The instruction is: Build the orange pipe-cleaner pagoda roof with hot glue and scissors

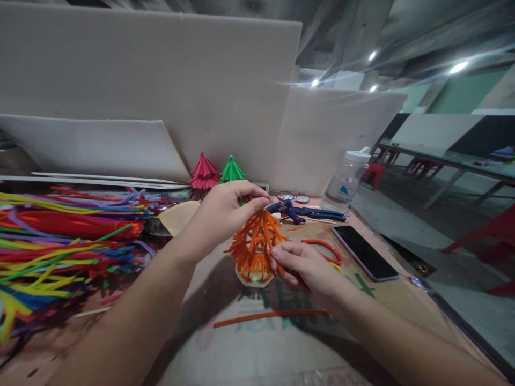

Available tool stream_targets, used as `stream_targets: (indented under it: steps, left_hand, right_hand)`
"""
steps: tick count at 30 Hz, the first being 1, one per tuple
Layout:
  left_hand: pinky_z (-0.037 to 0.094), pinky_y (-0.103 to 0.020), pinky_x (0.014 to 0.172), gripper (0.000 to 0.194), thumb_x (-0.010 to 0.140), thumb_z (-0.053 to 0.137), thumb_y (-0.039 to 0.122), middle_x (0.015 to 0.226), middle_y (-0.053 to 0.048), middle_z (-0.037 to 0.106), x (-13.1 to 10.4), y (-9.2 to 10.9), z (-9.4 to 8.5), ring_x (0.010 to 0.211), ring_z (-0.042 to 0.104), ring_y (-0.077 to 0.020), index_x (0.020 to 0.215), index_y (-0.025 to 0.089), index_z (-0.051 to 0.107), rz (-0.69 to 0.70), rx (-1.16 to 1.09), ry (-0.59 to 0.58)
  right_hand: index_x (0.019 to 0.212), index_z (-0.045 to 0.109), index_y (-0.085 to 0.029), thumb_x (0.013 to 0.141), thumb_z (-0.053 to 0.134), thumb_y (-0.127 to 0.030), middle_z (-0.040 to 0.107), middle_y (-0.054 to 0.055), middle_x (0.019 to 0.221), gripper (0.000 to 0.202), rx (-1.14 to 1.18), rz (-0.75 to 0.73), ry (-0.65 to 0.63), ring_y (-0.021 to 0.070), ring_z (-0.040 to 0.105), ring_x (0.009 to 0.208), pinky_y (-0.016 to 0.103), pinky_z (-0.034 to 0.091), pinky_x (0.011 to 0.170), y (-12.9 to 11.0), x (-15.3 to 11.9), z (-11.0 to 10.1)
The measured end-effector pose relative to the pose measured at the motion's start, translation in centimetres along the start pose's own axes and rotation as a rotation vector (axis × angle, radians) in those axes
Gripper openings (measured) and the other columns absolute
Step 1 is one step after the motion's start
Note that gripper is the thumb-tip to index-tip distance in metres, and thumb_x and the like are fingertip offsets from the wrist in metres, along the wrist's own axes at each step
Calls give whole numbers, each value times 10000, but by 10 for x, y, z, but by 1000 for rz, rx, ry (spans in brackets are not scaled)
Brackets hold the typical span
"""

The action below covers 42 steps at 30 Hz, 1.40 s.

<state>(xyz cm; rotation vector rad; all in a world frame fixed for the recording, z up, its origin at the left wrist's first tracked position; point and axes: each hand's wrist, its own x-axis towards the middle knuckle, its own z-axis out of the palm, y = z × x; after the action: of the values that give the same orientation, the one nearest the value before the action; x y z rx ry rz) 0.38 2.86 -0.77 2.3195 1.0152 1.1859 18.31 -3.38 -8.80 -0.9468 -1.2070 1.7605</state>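
An orange pipe-cleaner pagoda [260, 244] with layered, fringed roofs stands on a pale polygonal base [257, 282] in the middle of the work area. At its peak, the thumb and index finger of my left hand [235, 206] close around the top, which they partly hide. My right hand [300, 262] pinches an orange pipe-cleaner strand at the right edge of the lower roof. In front of the pagoda lies a loose orange pipe cleaner [269, 317]. A blue glue gun [287, 209] rests just behind it.
Bundles of coloured pipe cleaners [68, 230] cover the left side. Behind stand a pink cone-roofed piece [203, 171] and a green one [232, 170] before a white board [153, 80]. At right are red-handled scissors [328, 249], a phone [364, 252] and a water bottle [344, 182].
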Motion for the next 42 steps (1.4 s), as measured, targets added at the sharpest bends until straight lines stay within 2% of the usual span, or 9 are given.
stream_targets:
  steps: [7, 18, 21, 27, 30, 35, 38, 42]
  left_hand:
    - [491, -238, 725, 138, 875, 645, 250, 848, -4, 752, 0, -1, 1, 773, 668, -142, 893, 201, 773, -2, 10, -3]
    - [499, -240, 735, 137, 876, 647, 269, 841, -2, 749, 0, 1, 0, 777, 666, -144, 882, 204, 767, -14, 19, 2]
    - [513, -258, 752, 161, 880, 643, 300, 864, -22, 753, 0, 1, -1, 788, 672, -159, 883, 187, 757, -32, 4, -10]
    - [526, -312, 846, 338, 909, 594, 450, 1061, -72, 745, -1, -14, -13, 958, 686, -210, 1100, 202, 722, -70, -19, -62]
    - [524, -313, 866, 338, 880, 620, 482, 1068, -56, 743, -2, -20, -19, 979, 685, -216, 1068, 228, 739, -111, 45, -155]
    - [531, -300, 873, 371, 789, 705, 481, 1104, -35, 736, -3, -12, -18, 1012, 684, -227, 1080, 253, 729, -149, 70, -282]
    - [531, -303, 881, 339, 800, 690, 442, 1105, -41, 733, -3, -2, -13, 1037, 676, -235, 1066, 232, 715, -173, 89, -276]
    - [535, -310, 863, 279, 814, 675, 403, 1045, -36, 735, -3, 5, -9, 972, 684, -229, 1024, 221, 697, -164, 88, -261]
  right_hand:
    - [721, 580, -167, 741, 720, -614, 375, -110, 378, 470, -15, 11, 11, 37, 198, 338, 199, 117, 360, 2, 3, -1]
    - [699, 562, -174, 704, 716, -669, 359, -117, 377, 518, -80, 16, 2, 40, 190, 347, 220, 101, 380, 0, 5, 1]
    - [689, 582, -164, 750, 663, -685, 372, -102, 390, 531, -161, -9, -24, 46, 213, 366, 230, 122, 401, -4, 3, -2]
    - [741, 659, -158, 866, 557, -647, 410, -71, 424, 514, -531, 21, -24, 70, 305, 381, 229, 193, 408, -25, -1, -29]
    - [741, 679, -159, 908, 543, -562, 435, -50, 449, 457, -709, -77, 63, 86, 355, 412, 233, 241, 435, -36, -2, -40]
    - [703, 624, -181, 902, 573, -450, 460, -39, 535, 339, -755, -267, 208, 101, 366, 483, 246, 253, 469, -39, -3, -39]
    - [771, 630, -188, 900, 584, -374, 583, -5, 682, 231, -792, -387, 294, 128, 483, 601, 250, 334, 544, -38, -2, -32]
    - [842, 647, -201, 918, 575, -327, 658, 17, 789, 164, -885, -499, 311, 157, 569, 711, 269, 407, 645, -46, 3, -26]
